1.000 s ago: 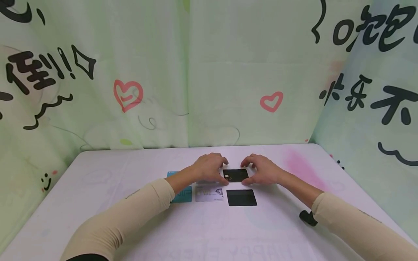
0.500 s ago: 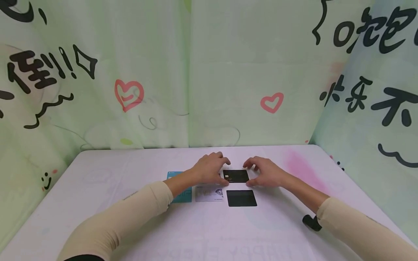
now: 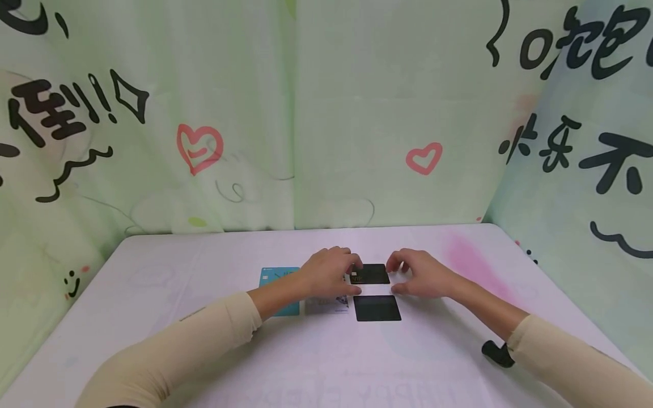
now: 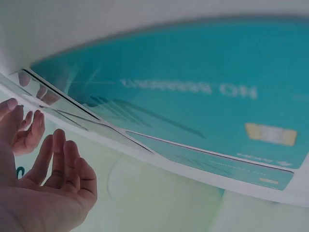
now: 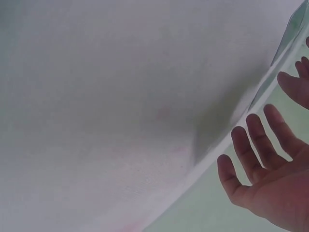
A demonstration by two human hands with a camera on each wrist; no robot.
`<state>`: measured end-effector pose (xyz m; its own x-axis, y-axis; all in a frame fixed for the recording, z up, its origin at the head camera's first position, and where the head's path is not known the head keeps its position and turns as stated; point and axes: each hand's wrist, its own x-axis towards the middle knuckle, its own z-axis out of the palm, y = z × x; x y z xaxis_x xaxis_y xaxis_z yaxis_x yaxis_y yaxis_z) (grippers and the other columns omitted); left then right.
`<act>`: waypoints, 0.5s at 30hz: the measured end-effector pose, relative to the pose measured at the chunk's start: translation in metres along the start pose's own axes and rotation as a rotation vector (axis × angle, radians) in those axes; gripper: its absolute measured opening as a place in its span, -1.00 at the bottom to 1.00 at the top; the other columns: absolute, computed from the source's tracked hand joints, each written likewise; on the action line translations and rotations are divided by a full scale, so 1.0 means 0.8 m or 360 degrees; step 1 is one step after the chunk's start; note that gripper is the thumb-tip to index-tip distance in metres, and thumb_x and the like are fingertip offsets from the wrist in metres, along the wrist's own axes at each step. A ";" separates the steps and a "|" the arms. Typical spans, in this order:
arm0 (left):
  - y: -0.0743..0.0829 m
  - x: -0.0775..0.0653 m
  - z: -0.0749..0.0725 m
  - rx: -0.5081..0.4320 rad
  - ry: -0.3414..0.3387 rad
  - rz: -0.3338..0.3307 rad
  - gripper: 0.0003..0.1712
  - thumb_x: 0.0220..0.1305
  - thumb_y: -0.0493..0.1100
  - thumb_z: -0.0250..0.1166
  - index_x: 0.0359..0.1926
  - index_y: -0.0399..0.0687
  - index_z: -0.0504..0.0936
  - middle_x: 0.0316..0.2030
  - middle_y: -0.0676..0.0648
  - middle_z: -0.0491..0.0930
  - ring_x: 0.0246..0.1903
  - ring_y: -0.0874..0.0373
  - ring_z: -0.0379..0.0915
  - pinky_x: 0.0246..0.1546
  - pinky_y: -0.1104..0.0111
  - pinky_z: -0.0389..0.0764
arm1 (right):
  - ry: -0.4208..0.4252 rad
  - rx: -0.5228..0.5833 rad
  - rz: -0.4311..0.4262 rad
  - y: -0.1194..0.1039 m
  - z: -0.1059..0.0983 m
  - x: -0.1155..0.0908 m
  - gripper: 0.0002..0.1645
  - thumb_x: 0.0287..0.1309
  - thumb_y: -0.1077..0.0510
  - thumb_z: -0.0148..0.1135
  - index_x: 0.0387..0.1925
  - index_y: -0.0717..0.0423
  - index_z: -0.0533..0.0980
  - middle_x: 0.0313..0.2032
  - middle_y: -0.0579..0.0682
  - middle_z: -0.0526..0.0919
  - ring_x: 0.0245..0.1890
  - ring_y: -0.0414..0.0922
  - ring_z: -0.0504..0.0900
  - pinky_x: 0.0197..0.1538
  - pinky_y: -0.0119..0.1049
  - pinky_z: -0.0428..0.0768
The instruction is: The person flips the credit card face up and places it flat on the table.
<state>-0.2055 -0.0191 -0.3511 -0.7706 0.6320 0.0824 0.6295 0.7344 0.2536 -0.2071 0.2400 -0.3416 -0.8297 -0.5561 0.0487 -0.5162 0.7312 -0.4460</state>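
A black card marked VIP lies flat on the table, between my two hands. My left hand is at its left edge; the index fingertip overlaps the card's corner and the thumb lies just below it. To the right, my right hand stands slightly apart from the card, fingers loosely bent with nothing in them. A second black card lies nearer. Left of it is a pale silver card, partly under my left hand. Two blue-green cards, one far and one near, are partly hidden by my left forearm.
The cards lie on a table with a pale pinkish cloth. Behind it hangs a light green curtain with drawn hearts and lettering. A small black device sits by the right sleeve cuff.
My right hand has drawn away to the right from the VIP card's edge. My left hand has shifted slightly right and nearer, its index fingertip now over the card's corner.
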 end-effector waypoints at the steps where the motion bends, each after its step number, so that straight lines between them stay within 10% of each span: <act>1: 0.001 -0.002 0.000 -0.0016 -0.0012 0.0001 -0.48 0.24 0.17 0.48 0.13 0.07 0.70 -0.18 0.08 0.63 -0.15 0.22 0.46 -0.14 0.34 0.50 | -0.0015 -0.0002 -0.0005 -0.001 -0.001 -0.001 -0.63 -0.02 0.19 0.56 -0.14 0.06 0.63 -0.17 -0.07 0.69 -0.12 -0.03 0.60 0.05 -0.02 0.58; 15: 0.020 -0.013 0.002 -0.0034 -0.0175 0.0023 -0.42 0.12 0.25 0.54 0.06 0.05 0.76 -0.26 0.12 0.63 -0.19 0.26 0.44 -0.18 0.42 0.50 | -0.0268 0.0018 -0.0070 -0.023 -0.001 -0.016 -0.51 -0.10 0.05 0.65 -0.07 0.00 0.68 -0.22 -0.13 0.63 -0.15 -0.13 0.55 -0.09 -0.30 0.52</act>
<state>-0.1869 -0.0132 -0.3495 -0.7451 0.6667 -0.0194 0.6374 0.7204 0.2735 -0.1875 0.2338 -0.3331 -0.7586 -0.6464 -0.0819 -0.5479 0.7009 -0.4567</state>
